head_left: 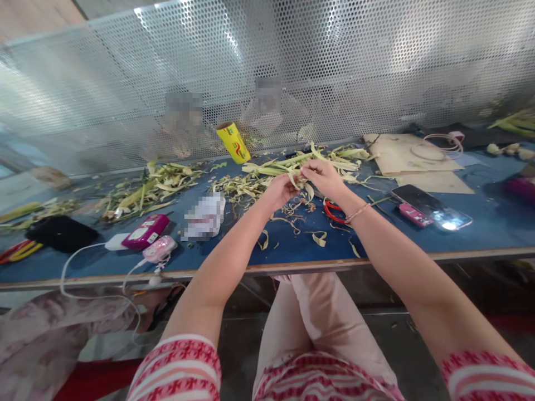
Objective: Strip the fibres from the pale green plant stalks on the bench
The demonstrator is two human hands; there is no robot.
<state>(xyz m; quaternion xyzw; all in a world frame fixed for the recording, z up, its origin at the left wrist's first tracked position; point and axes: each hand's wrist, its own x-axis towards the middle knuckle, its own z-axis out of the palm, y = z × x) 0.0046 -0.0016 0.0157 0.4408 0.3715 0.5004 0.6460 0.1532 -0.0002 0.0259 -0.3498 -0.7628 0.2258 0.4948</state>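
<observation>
While both hands are working close together, the blue table (292, 250) is bearing everything, its front edge running well nearer the person than the yellow tube (233, 143), taken as landmark. A heap of pale leaves (267, 167) is spreading in front of the tube and off to its right. Right of the tube and nearer, the left hand (282, 192) is curling its fingers almost closed; farther right, the right hand (324, 175) is bringing thumb and forefinger nearly together. Red handles (334, 214) are lying nearer than the tube, well to its right, just beside the right wrist. Between the fingertips, right of and nearer than the tube, a leaf strip (292, 180) is bending; both hands seem to be pinching it, pressure cannot tell. Judgement: good handling is calling for light fingertips, left steadying, right drawing along the grain, wrist clearing the handles.
</observation>
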